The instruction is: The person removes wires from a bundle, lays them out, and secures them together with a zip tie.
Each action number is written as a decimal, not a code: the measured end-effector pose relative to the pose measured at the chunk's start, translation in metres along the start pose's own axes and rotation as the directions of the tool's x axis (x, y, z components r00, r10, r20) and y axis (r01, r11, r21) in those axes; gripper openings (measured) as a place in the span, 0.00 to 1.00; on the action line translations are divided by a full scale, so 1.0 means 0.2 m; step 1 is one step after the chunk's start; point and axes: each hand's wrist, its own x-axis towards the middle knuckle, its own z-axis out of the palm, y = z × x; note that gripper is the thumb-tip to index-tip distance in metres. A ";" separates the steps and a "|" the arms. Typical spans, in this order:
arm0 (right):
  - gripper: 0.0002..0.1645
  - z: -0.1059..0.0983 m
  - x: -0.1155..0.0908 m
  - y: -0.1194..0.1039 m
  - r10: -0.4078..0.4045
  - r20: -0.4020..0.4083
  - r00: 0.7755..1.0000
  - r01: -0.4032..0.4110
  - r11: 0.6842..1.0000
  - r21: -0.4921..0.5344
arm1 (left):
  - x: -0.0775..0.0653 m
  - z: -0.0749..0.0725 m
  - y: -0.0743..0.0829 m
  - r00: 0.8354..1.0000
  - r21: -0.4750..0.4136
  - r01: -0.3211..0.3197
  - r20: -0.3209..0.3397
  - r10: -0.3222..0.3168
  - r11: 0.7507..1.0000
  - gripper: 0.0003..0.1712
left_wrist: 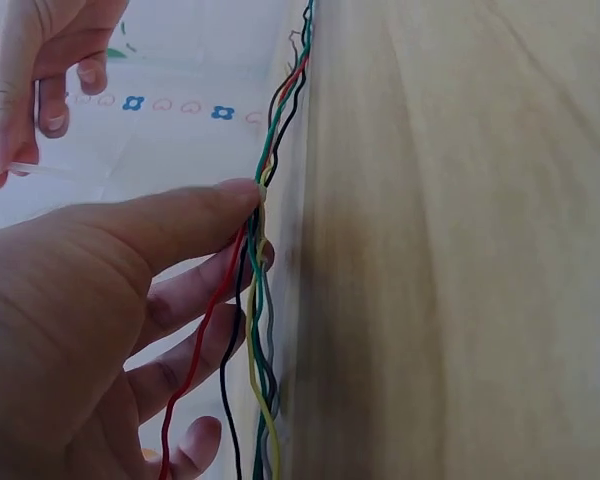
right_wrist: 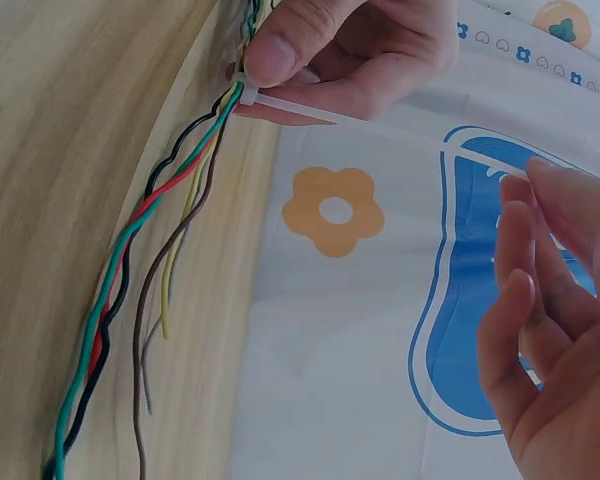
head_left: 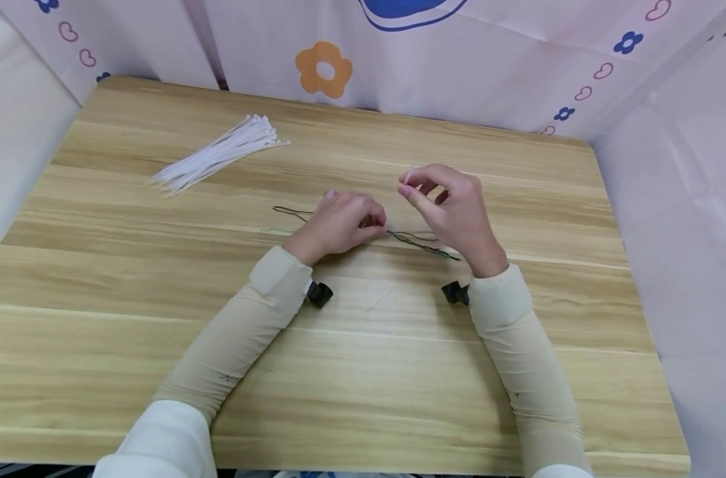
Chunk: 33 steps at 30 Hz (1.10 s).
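Note:
My left hand (head_left: pixel 343 222) pinches a bundle of thin coloured wires (left_wrist: pixel 255 300) between thumb and fingers, just above the table. Red, black, green, yellow, grey and brown strands fan out from the grip. Around the bundle, right beside the left fingertips, sits a white cable tie (right_wrist: pixel 248 90). Its tail stretches away from the wires, and my right hand (head_left: pixel 452 206) pinches the far end between thumb and forefinger. In the head view the loose wires (head_left: pixel 419 244) show on both sides of the left hand, while the tie is mostly too thin to see.
A pile of white cable ties (head_left: pixel 219 153) lies at the back left of the wooden table (head_left: pixel 339 398). Behind the table hangs a printed cloth (head_left: pixel 488 73), with pale cloth at both sides. Small black wrist cameras (head_left: pixel 319 294) sit under both forearms.

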 end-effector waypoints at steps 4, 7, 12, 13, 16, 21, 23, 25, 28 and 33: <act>0.07 0.00 0.00 0.02 0.048 -0.025 0.999 -0.049 0.999 -0.019 | 0.00 0.00 0.00 1.000 0.011 -0.004 0.011 0.004 1.000 0.03; 0.08 0.00 0.00 0.03 0.076 -0.034 0.997 -0.077 0.997 -0.026 | 0.00 -0.01 0.00 1.000 0.013 -0.004 0.019 0.004 1.000 0.03; 0.11 0.00 0.00 0.04 0.131 -0.006 0.991 -0.132 0.991 -0.031 | 0.00 -0.01 0.00 0.999 0.012 0.005 0.033 -0.005 1.000 0.03; 0.11 0.00 0.00 0.04 0.152 0.012 0.988 -0.152 0.988 -0.039 | 0.00 -0.01 0.00 0.999 0.009 0.007 0.035 -0.008 1.000 0.03; 0.13 -0.02 0.00 0.04 0.229 0.080 0.970 -0.223 0.972 -0.070 | 0.00 -0.01 -0.01 0.999 0.007 0.014 0.030 -0.014 1.000 0.03; 0.17 -0.05 -0.01 0.07 0.353 0.203 0.913 -0.334 0.934 -0.124 | 0.00 -0.01 -0.01 1.000 0.026 0.007 -0.006 -0.007 1.000 0.03; 0.18 -0.06 -0.01 0.08 0.390 0.237 0.890 -0.365 0.920 -0.143 | 0.00 -0.02 -0.02 1.000 0.037 0.005 -0.015 -0.004 0.999 0.04; 0.19 -0.07 -0.01 0.09 0.413 0.260 0.873 -0.383 0.910 -0.159 | -0.01 -0.02 -0.02 1.000 0.049 0.004 -0.016 -0.004 0.999 0.04; 0.20 -0.09 -0.01 0.10 0.428 0.281 0.859 -0.393 0.903 -0.173 | -0.01 -0.03 -0.02 1.000 0.067 0.002 -0.007 -0.002 0.998 0.05; 0.19 -0.11 -0.01 0.11 0.445 0.309 0.841 -0.403 0.895 -0.191 | -0.02 -0.04 -0.02 1.000 0.068 0.023 0.018 -0.025 0.997 0.07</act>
